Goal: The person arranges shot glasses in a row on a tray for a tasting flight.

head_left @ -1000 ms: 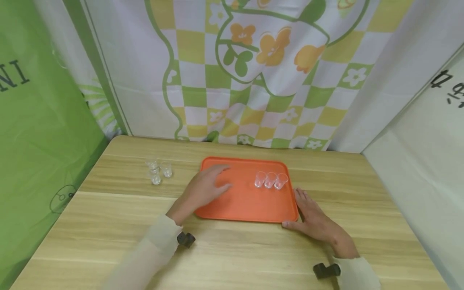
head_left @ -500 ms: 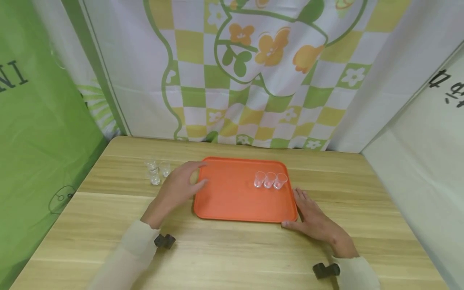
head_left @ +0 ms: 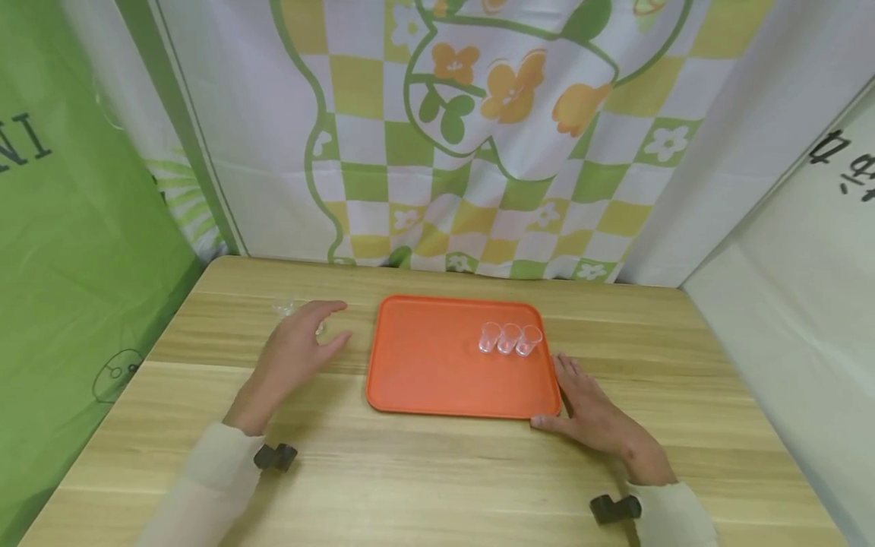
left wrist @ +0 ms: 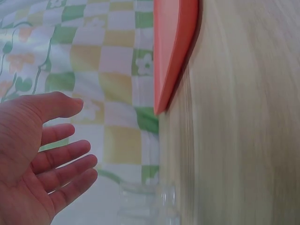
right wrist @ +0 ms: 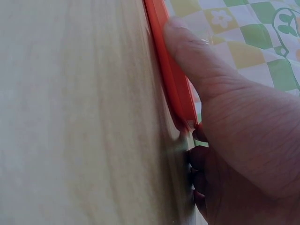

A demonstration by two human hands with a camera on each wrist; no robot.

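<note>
My left hand (head_left: 290, 351) hovers above the table left of the orange tray (head_left: 427, 361), its thumb and fingers spread with nothing between them. Small clear cups (head_left: 284, 308) stand just behind it, mostly hidden by the hand; in the left wrist view clear cups (left wrist: 146, 205) show faintly below the fingers. Three more clear cups (head_left: 508, 339) stand in a row on the tray's right part. At the tray's near right corner rests my right hand (head_left: 593, 408), the thumb touching the front edge and the fingers lying along the right side. The right wrist view shows that thumb (right wrist: 197, 54) against the rim.
A wooden table (head_left: 437, 471) carries everything. Behind it hangs a checked, flowered curtain (head_left: 472, 175). A green cloth (head_left: 75, 251) closes off the left side, and a white sheet (head_left: 800, 319) the right. Each wrist wears a small black device (head_left: 276, 457).
My left hand has moved left from over the tray to the cups on the table, covering most of them. My right hand stays at the tray's corner, and the three cups on it stand unchanged.
</note>
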